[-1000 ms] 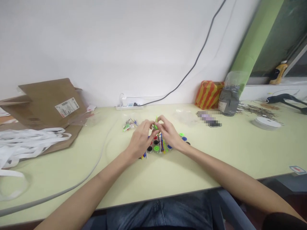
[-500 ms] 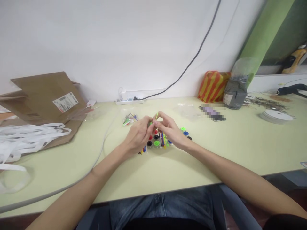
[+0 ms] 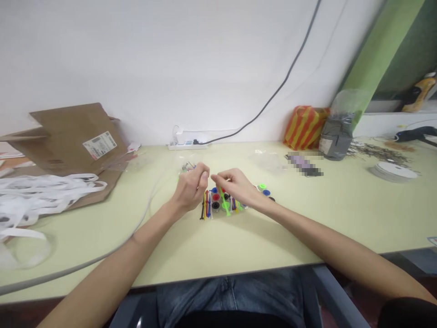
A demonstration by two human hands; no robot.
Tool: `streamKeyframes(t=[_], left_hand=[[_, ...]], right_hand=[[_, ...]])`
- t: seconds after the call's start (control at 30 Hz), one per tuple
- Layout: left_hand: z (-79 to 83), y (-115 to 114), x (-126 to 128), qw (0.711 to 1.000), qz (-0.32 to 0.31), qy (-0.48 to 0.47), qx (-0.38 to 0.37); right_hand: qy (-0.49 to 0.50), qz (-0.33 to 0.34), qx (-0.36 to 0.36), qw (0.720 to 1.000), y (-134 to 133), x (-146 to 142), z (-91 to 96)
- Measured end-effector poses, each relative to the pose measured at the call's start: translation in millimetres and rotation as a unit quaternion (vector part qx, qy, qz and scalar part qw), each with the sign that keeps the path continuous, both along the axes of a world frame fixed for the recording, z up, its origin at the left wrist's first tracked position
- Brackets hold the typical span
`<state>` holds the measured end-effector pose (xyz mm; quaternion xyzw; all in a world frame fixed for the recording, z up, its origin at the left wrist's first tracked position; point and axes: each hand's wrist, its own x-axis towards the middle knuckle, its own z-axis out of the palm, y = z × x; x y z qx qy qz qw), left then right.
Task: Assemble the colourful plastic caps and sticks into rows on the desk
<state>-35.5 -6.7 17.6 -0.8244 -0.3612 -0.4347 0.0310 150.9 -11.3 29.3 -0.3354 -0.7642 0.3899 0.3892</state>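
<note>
My left hand (image 3: 190,187) hangs above the left edge of a clear plastic tray (image 3: 215,214), its fingers curled and its fingertips hidden. My right hand (image 3: 236,187) is over the tray's far side, with its fingertips pinched together and nothing visible between them. The tray holds round caps in red, blue, black and green, with thin coloured plastic sticks lying across it. A bright green stick (image 3: 224,201) slants across the middle, just below my right hand. Behind my left hand lies a small heap of parts (image 3: 188,167), partly hidden.
The pale green table (image 3: 273,232) has a cardboard box (image 3: 75,141) and white straps (image 3: 41,196) at left. A power strip (image 3: 186,146) sits against the wall. At right stand a striped bag (image 3: 305,128), a grey bag (image 3: 336,136) and a white roll (image 3: 392,173).
My hands have drawn apart, with my left hand moving left, and the green stick no longer shows between my fingertips. The view has shifted slightly.
</note>
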Motion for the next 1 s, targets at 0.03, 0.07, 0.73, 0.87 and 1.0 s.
streamKeyframes(t=[0.03, 0.07, 0.73, 0.87, 1.0], left_hand=[[-0.1, 2.5, -3.7, 1.0, 0.011, -0.01, 0.012], [0.0, 4.8, -7.4, 0.999, 0.024, -0.021, 0.023], [3.1, 11.5, -22.6, 0.99, 0.057, -0.037, 0.123], [17.4, -1.8, -17.5, 0.975, 0.111, -0.141, 0.135], [11.9, -29.1, -26.3, 0.99, 0.086, -0.114, -0.013]], right_hand=[[-0.035, -0.017, 0.008, 0.999, 0.7, -7.0, 0.8], [-0.065, -0.026, 0.008, 0.998, 2.0, -14.3, 1.4], [-0.227, 0.04, -0.077, 0.97, 42.0, -25.2, 13.5], [-0.178, 0.022, -0.054, 0.982, 21.4, 9.1, 4.3], [-0.145, -0.031, 0.043, 0.988, 13.1, 46.4, -12.7]])
